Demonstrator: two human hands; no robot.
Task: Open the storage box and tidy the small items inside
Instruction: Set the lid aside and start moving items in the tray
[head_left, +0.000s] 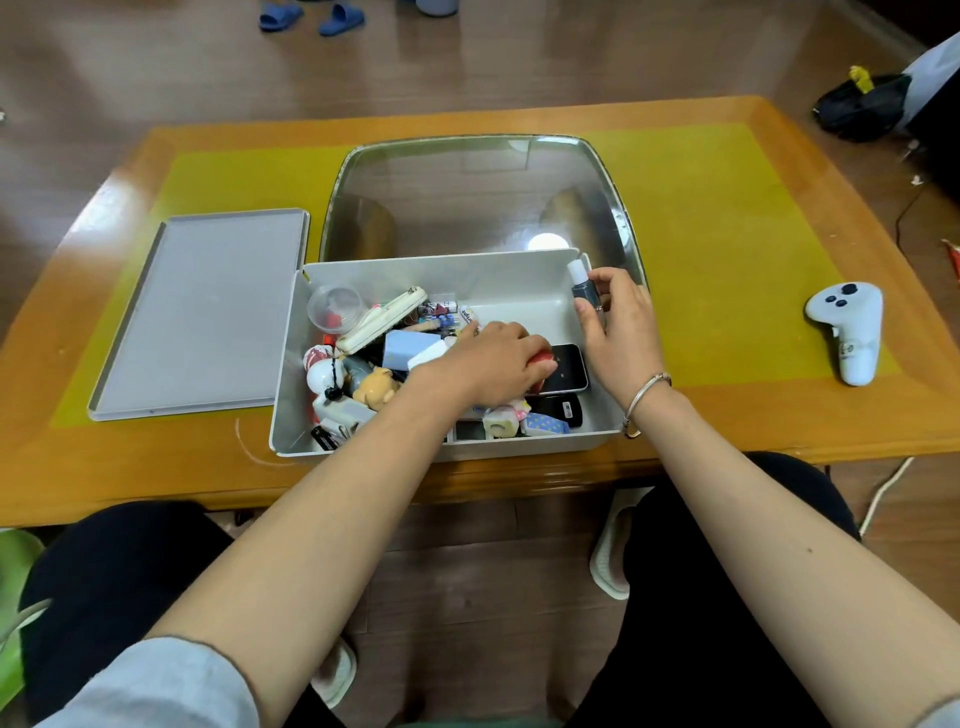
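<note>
Head view: storage box (291, 374) open on table, sorting underway. Left hand (493, 364) grips a red item (540, 361), seemingly; right hand (618, 322) pinches small bottle (581, 283) upright at far-right corner. Next: stand it against the wall.

You can make out very little lettering here. A small white tube (466, 315) in the storage box (519, 280) carries dark print, part of it hidden; the letters look like "right", though you cannot be sure. The white controller (848, 332) on the desk (727, 260) bears a small mark too blurred to read.
</note>
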